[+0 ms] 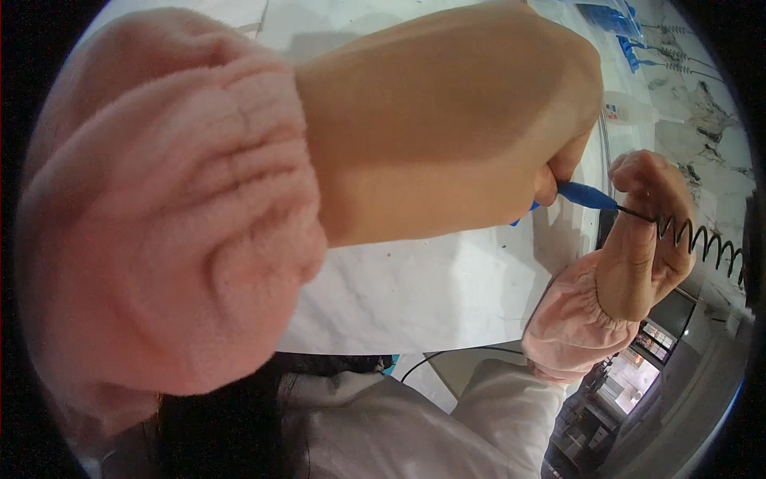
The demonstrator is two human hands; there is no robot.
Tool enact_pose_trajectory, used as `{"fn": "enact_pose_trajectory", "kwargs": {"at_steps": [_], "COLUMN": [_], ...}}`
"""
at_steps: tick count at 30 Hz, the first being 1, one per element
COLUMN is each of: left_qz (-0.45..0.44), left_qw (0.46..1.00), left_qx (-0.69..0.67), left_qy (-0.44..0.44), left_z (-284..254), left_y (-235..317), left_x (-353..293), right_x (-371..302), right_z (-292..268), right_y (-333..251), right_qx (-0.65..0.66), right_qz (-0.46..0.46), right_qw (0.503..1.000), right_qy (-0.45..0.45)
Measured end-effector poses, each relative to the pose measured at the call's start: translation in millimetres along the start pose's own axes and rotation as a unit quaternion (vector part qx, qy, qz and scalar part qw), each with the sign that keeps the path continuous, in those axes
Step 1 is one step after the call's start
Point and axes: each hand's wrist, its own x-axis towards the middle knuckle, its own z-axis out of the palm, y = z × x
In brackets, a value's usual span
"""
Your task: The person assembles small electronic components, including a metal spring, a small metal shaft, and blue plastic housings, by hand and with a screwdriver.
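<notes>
My left hand reaches across from the left in a fluffy pink sleeve, its back toward me. Its closed fingers grip a slim blue plastic handle, whose tapered end sticks out past them. A thin black coiled cord leads from that end to the right. My right hand, in a pink cuff, is bent round the straight start of the cord, thumb below it and curled fingers behind. How firmly it pinches the cord is hard to see. Another bit of blue shows under my left hand.
A white table lies under my hands. Several blue pieces with coiled cords lie at the far right, partly in clear plastic, near a translucent container. A marble-patterned surface stands at the right. A black cable runs below the table edge.
</notes>
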Motion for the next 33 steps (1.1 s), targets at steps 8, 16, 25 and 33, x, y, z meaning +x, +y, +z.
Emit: {"fn": "enact_pose_trajectory", "kwargs": {"at_steps": [8, 16, 25, 33], "left_qz": [0.010, 0.013, 0.013, 0.015], "left_qw": [1.000, 0.999, 0.999, 0.998], "left_qx": [0.014, 0.029, 0.044, 0.062], "left_qy": [-0.002, -0.003, 0.000, 0.004], "left_z": [1.2, -0.1, -1.0, -4.5], "left_y": [1.6, -0.4, -4.1, -6.2], "left_x": [-2.1, -4.1, -9.0, -12.6], "right_x": [-4.5, -3.3, -3.6, 7.6], "right_z": [0.5, 10.4, 14.0, 3.6], "right_y": [1.9, -6.7, -10.3, -0.6], "right_qx": [0.019, -0.004, 0.013, -0.023], "right_qz": [-0.024, 0.021, 0.044, 0.044], "right_qw": [1.000, 0.999, 0.999, 0.981], "right_qy": [-0.006, 0.029, 0.018, -0.186]}}
